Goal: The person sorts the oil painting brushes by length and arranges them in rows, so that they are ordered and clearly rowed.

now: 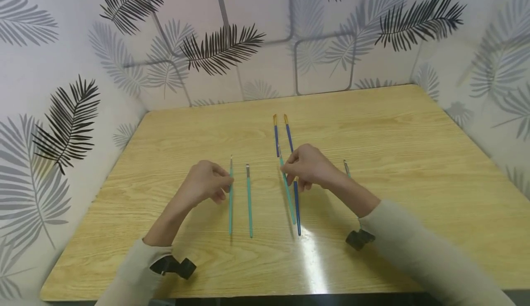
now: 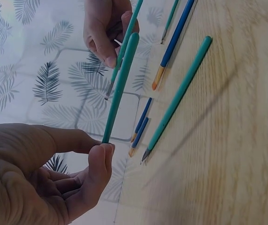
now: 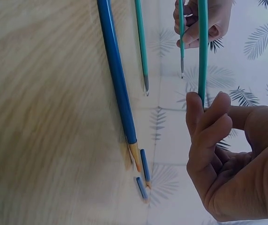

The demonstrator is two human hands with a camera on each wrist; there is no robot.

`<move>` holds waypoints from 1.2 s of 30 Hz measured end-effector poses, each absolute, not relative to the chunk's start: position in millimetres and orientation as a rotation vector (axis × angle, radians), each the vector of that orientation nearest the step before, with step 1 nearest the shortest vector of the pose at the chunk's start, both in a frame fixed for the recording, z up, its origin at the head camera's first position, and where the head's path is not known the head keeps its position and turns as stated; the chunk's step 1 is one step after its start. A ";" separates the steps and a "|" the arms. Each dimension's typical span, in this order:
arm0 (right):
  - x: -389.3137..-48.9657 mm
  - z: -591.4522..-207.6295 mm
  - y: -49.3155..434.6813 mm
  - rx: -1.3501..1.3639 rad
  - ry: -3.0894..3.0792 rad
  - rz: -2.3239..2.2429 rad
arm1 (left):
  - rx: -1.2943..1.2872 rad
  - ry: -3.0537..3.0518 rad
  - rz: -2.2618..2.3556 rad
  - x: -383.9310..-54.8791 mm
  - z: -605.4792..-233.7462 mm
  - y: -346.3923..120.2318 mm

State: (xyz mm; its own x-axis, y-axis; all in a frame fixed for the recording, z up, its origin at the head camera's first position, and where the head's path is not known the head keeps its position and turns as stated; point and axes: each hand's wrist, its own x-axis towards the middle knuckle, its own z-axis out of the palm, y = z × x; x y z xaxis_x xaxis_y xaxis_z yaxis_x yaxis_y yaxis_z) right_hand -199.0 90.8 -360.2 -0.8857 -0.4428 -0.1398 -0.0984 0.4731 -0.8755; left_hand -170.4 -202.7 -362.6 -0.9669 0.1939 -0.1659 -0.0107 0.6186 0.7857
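Observation:
My left hand (image 1: 209, 182) pinches a thin teal paintbrush (image 1: 230, 211) between thumb and fingertips; in the left wrist view that brush (image 2: 119, 89) is held up off the table. Another teal paintbrush (image 1: 288, 195) is pinched by my right hand (image 1: 308, 165), tilted above the wood, as the right wrist view also shows (image 3: 203, 51). Between the hands a flat-tipped teal paintbrush (image 1: 250, 204) lies on the table. Right beside the right-hand brush lies a blue paintbrush (image 1: 297, 211), its upper part hidden by the right hand.
Two blue paintbrushes with orange-brown tips, one left (image 1: 276, 135) and one right (image 1: 288, 133), lie beyond the right hand. A further teal paintbrush (image 1: 347, 169) is partly covered by the right forearm. The wooden table (image 1: 393, 126) meets leaf-patterned walls (image 1: 265, 66) at the back and left.

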 end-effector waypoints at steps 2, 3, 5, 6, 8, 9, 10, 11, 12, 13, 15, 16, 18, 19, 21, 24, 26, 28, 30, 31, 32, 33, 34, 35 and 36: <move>-199.2 -362.1 87.3 -0.468 2.374 -1.379 | 0.148 2.608 1.268 -169.7 -363.2 -204.8; -199.2 -362.7 85.6 -0.470 2.373 -1.375 | 0.148 2.606 1.267 -169.5 -363.8 -205.8; -199.3 -364.2 82.0 -0.472 2.369 -1.371 | 0.153 2.607 1.263 -169.3 -364.7 -207.5; -199.6 -365.0 80.2 -0.475 2.361 -1.376 | 0.152 2.606 1.261 -169.3 -365.0 -208.1; -199.6 -365.6 76.5 -0.483 2.352 -1.380 | 0.155 2.609 1.255 -169.9 -365.8 -209.0; -199.6 -366.1 74.6 -0.493 2.352 -1.379 | 0.152 2.613 1.249 -170.3 -366.2 -209.3; -199.9 -367.1 72.5 -0.499 2.352 -1.378 | 0.148 2.617 1.244 -170.6 -366.4 -209.3; -200.1 -368.2 70.2 -0.503 2.355 -1.373 | 0.139 2.619 1.237 -171.0 -366.6 -209.2; -200.0 -369.1 67.9 -0.500 2.357 -1.366 | 0.129 2.621 1.229 -171.4 -367.1 -209.2; -199.7 -369.9 65.6 -0.492 2.360 -1.356 | 0.130 2.622 1.220 -171.9 -367.6 -209.3; -199.1 -371.6 61.4 -0.481 2.373 -1.327 | 0.118 2.622 1.205 -172.6 -368.6 -209.1; -198.7 -372.2 59.3 -0.470 2.376 -1.314 | 0.114 2.622 1.201 -172.9 -369.1 -209.2; -198.1 -373.8 55.7 -0.468 2.378 -1.296 | 0.114 2.626 1.191 -173.4 -370.3 -209.4; -197.8 -374.5 54.0 -0.465 2.380 -1.287 | 0.116 2.629 1.186 -173.5 -371.2 -209.6; -197.4 -376.0 50.6 -0.465 2.378 -1.270 | 0.110 2.635 1.177 -173.7 -372.9 -209.6; -196.4 -378.6 47.1 -0.457 2.366 -1.254 | 0.122 2.638 1.156 -173.5 -375.7 -209.1; -195.5 -379.3 45.3 -0.454 2.363 -1.247 | 0.123 2.638 1.146 -173.1 -377.0 -208.6; -194.5 -379.4 44.0 -0.458 2.368 -1.245 | 0.127 2.641 1.138 -172.9 -377.8 -208.3; -193.8 -378.9 42.7 -0.461 2.380 -1.240 | 0.133 2.645 1.133 -173.0 -378.1 -208.4; -193.4 -378.4 41.9 -0.461 2.383 -1.236 | 0.127 2.649 1.132 -173.1 -378.1 -208.3; -193.3 -378.1 41.1 -0.463 2.388 -1.229 | 0.128 2.652 1.131 -173.4 -378.2 -208.4; -193.3 -377.8 40.3 -0.459 2.388 -1.222 | 0.138 2.656 1.125 -173.8 -378.0 -208.7; -193.4 -377.7 39.5 -0.456 2.385 -1.215 | 0.139 2.660 1.124 -174.2 -378.2 -208.8; -193.5 -377.6 38.7 -0.454 2.384 -1.206 | 0.136 2.662 1.122 -174.7 -378.6 -208.7; -194.0 -377.5 37.8 -0.450 2.380 -1.200 | 0.130 2.665 1.119 -175.2 -379.1 -208.5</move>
State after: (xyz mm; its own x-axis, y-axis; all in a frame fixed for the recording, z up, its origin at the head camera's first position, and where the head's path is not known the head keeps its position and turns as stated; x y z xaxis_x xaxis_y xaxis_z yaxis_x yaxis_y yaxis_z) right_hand -194.0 37.8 -377.5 -0.8525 -0.4678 -0.2332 -0.0906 0.5716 -0.8155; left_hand -175.2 -208.5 -379.1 -0.9653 0.1767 -0.1923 -0.0137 0.7012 0.7129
